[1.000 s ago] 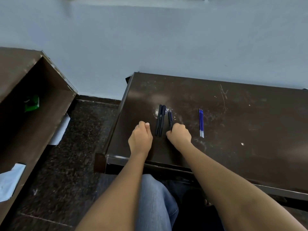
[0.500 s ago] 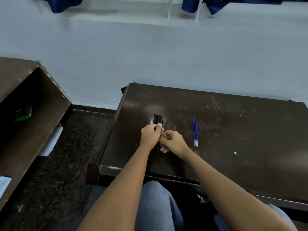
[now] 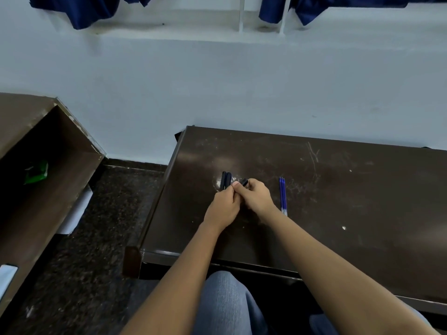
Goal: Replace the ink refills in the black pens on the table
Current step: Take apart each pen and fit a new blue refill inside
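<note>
Black pen [image 3: 244, 182] between both hands' fingers [image 3: 252, 187]

Left grip [image 3: 223, 207] and right grip [image 3: 257, 197] hold 1 black pen [image 3: 245, 182] over the table [image 3: 338, 201].

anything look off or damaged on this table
Only wear on the table: pale scratches toward its far edge and a whitish scuff under the two black pens lying there. The blue refills lie neatly together, and nothing is spilled.
</note>
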A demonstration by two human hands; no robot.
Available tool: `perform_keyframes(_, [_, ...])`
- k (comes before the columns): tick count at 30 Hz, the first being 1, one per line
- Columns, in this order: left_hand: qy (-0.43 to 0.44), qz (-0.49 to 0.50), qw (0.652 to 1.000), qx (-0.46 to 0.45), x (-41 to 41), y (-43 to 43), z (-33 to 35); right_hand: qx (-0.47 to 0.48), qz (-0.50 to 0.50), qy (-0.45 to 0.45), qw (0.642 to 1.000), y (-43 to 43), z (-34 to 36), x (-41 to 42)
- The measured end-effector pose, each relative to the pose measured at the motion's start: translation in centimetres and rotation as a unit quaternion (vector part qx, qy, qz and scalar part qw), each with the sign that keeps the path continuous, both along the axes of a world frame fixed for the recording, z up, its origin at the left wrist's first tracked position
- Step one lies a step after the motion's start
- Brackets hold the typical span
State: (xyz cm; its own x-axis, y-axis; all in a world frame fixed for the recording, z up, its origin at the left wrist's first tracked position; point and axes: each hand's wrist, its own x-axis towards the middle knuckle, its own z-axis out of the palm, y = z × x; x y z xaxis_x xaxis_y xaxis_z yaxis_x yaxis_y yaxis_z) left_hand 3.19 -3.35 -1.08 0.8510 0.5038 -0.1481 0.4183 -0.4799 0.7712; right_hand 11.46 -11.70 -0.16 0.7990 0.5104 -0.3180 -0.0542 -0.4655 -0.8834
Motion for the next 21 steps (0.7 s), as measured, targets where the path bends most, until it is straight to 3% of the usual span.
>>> perform_keyframes(4, [-0.011,0.017,0.999,-0.037,-0.2,-1.3,0.4,-0.001,0.004,0.024,1.0,0.2,0.3,0.1])
perform_keyframes(10, [-0.009,0.037,0.998,0.048,-0.1,-2.0,0.0,0.017,-0.015,0.107,0.994,0.0,-0.3,0.5])
perform_keyframes(21, [0.001,0.082,0.997,-0.004,-0.8,-2.3,-0.5,-0.013,0.007,0.147,0.989,0.5,0.4,0.2])
